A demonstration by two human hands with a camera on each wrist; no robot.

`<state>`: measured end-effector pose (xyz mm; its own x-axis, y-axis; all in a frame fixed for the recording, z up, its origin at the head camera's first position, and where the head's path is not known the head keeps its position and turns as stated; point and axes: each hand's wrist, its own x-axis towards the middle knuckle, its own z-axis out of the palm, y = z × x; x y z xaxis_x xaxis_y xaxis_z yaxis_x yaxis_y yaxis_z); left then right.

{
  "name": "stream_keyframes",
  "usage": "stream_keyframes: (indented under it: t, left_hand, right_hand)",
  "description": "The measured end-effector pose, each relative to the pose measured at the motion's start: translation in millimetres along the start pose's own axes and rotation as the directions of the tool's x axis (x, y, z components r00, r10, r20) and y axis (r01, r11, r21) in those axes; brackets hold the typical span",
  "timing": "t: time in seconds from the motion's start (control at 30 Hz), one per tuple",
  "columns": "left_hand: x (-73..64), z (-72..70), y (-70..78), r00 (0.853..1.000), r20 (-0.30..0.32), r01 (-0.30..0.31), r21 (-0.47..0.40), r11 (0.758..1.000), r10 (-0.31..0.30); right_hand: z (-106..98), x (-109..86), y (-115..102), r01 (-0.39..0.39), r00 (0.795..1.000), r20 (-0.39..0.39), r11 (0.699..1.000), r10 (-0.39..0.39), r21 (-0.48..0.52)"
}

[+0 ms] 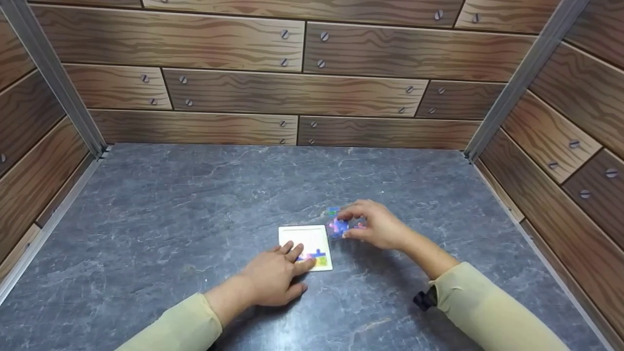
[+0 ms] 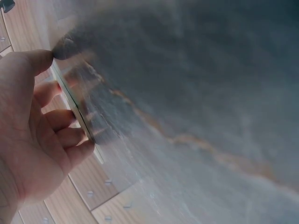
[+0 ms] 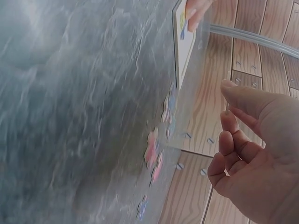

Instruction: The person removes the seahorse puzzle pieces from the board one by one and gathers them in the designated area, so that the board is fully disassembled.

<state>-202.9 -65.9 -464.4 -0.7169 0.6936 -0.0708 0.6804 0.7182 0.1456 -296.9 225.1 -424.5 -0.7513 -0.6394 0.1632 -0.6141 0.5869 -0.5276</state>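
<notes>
A white square puzzle tray (image 1: 303, 238) lies on the table, with a few coloured jigsaw pieces (image 1: 320, 261) along its near edge. My left hand (image 1: 275, 275) rests on the tray's near left part, fingers spread over the pieces; the left wrist view shows the tray (image 2: 74, 102) edge-on beneath the fingertips. Right of the tray, my right hand (image 1: 378, 226) pinches a thin puzzle piece (image 3: 227, 108) between thumb and index finger, above the table. Around it lie loose pieces, including a pink one (image 3: 152, 148); the hand partly hides them in the head view.
The grey marbled table (image 1: 195, 195) stretches around the tray. Wood-patterned panels (image 1: 234, 92) wall in the back and sides, with metal posts (image 1: 526, 73) at the corners. More loose pieces (image 3: 142, 208) lie on the right of the tray.
</notes>
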Motion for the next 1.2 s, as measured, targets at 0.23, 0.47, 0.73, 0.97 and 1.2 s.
stream_keyframes:
  t: [0.23, 0.47, 0.73, 0.97, 1.2]
  left_hand:
    - [-0.9, 0.5, -0.6, 1.0, 0.0, -0.008, -0.009, 1.0, 0.008]
    - [-1.6, 0.6, -0.3, 1.0, 0.005, 0.003, -0.01, 1.0, -0.003]
    - [0.2, 0.7, 0.5, 1.0, 0.013, -0.004, -0.002, 1.0, 0.004]
    - [1.4, -0.4, 2.5, 1.0, 0.022, -0.004, -0.012, 1.0, 0.004]
    - [-0.4, 0.0, 1.0, 1.0, 0.026, 0.011, -0.01, 1.0, -0.011]
  right_hand:
    - [-8, -8.5, 12, -0.035, 0.999, -0.017, 0.999, 0.035, 0.003]
    - [-16, -17.8, 22, -0.054, 0.997, -0.047, 0.998, 0.055, 0.017]
    - [-24, -29.4, 36, -0.077, 0.996, -0.042, 0.997, 0.076, -0.003]
    - [-30, -38.7, 43, -0.104, 0.994, -0.038, 0.995, 0.104, 0.0]
    - [-34, -43.2, 48, -0.127, 0.992, -0.023, 0.992, 0.127, 0.01]
